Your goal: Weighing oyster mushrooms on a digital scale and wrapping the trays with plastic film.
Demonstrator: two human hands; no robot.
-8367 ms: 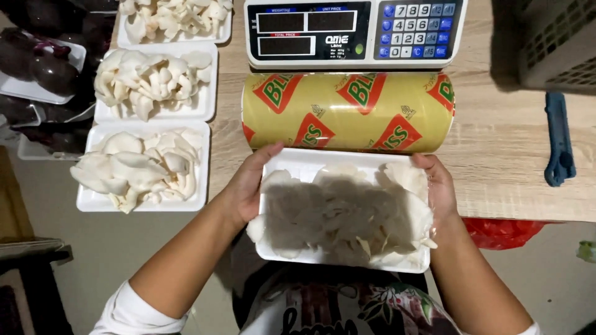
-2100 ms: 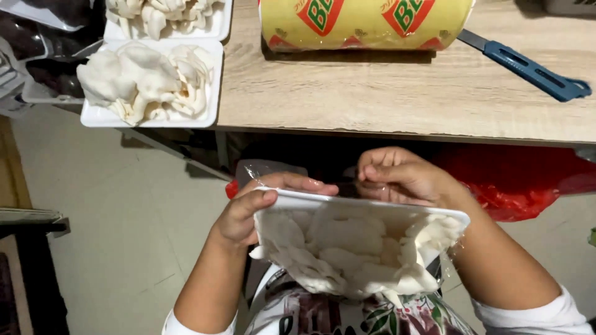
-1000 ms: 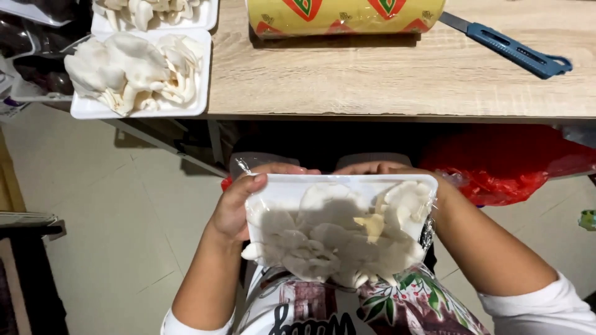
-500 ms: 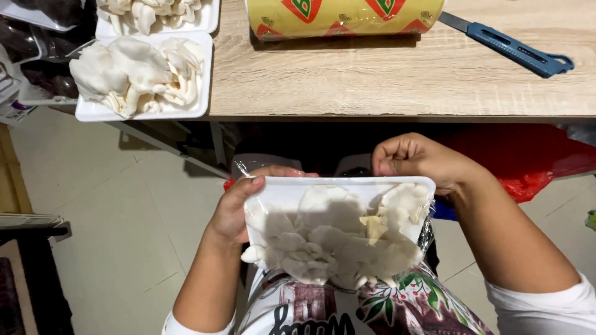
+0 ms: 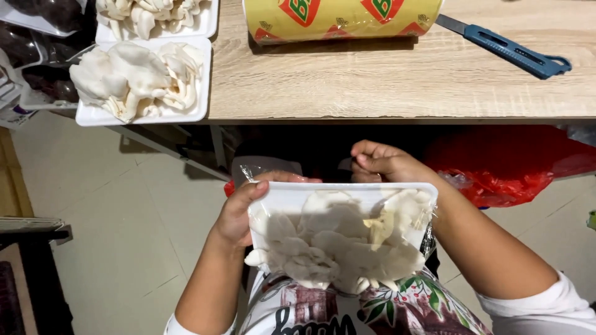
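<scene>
Head view, looking down past the table edge to the lap. White foam tray (image 5: 292,197) held tilted toward the body, below the wooden table (image 5: 397,80) and clear of it. Tray is full of pale oyster mushrooms (image 5: 338,245), covered with clear cling film; some caps spill over the near rim against the printed shirt (image 5: 347,310).

Left hand (image 5: 239,211) grasps the tray's left end, thumb over the top rim, fingers wrapped behind. Right hand (image 5: 382,164) is behind the tray's far rim, fingers clenched; it seems to pinch film there, but what it holds cannot be told for certain.

On the table: 1 large yellow roll of cling film (image 5: 341,18) lying on its side at the far edge of the picture, and 1 blue-handled cutter (image 5: 509,53) to its right, apart from the roll.

Left of the table: 2 more white foam trays (image 5: 146,115), each heaped with the same mushrooms, uncovered, set one behind the other and touching. Dark produce in trays (image 5: 43,93) farther left, partly out of view.

Under the table, red plastic bag (image 5: 509,170) near the right forearm.
</scene>
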